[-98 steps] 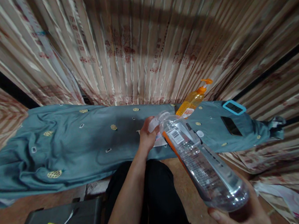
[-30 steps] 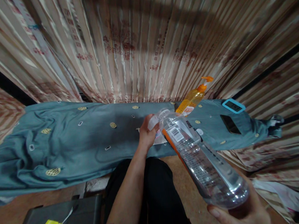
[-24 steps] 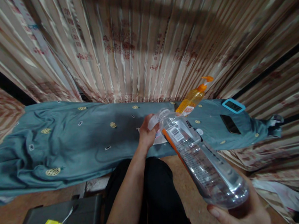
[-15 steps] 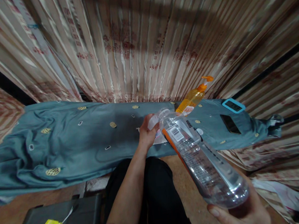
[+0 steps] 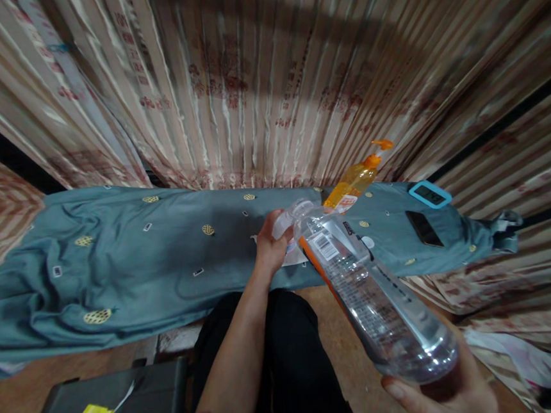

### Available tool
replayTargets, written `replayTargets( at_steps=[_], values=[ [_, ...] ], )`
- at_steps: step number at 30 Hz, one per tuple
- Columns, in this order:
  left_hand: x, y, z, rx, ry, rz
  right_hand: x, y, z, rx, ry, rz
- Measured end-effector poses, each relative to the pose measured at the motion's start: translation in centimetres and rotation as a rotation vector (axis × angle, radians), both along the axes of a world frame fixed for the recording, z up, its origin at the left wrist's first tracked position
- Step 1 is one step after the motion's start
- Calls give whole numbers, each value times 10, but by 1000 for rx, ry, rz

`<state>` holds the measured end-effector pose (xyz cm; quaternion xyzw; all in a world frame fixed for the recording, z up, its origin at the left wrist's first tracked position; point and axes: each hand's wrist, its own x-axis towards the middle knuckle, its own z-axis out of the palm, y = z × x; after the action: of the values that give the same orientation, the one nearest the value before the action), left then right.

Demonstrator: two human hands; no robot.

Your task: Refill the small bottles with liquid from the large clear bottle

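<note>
A large clear plastic bottle [image 5: 374, 294] with a barcode label and an orange edge slants across the front, its neck up and to the left. My right hand [image 5: 458, 390] is closed around its base and tilts it. At the bottle's mouth, my left hand [image 5: 272, 248] grips a small see-through vessel [image 5: 283, 222], whose exact kind I cannot make out. A pale, partly pink item [image 5: 293, 255] shows below that hand, mostly hidden. Just behind the bottle's neck stands a pump bottle [image 5: 353, 185] of orange liquid.
A grey-green cloth [image 5: 174, 260] with a pineapple print covers the narrow table. Toward its right end lie a dark phone [image 5: 425, 229] and a blue-framed digital clock [image 5: 429, 194]. Curtains [image 5: 257, 105] hang behind. A dark case [image 5: 148, 404] with a white cable is at lower left.
</note>
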<state>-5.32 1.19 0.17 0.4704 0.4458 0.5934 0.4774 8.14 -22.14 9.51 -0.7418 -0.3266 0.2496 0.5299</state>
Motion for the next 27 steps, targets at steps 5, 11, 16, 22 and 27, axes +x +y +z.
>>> replayTargets(
  at_steps=[5,11,16,22,27],
  values=[
    [1,1,-3,13,-20,-6,-1,0,2,-27,-15,-13],
    [1,1,-3,12,-21,3,-2,2,5,-50,-38,-21],
    [0,1,0,13,-17,-3,-1,1,2,-45,-67,-5],
    [0,1,0,16,-17,-8,2,-2,-6,17,18,-5],
    [0,0,0,29,-25,-13,1,0,-3,6,14,-7]
  ],
)
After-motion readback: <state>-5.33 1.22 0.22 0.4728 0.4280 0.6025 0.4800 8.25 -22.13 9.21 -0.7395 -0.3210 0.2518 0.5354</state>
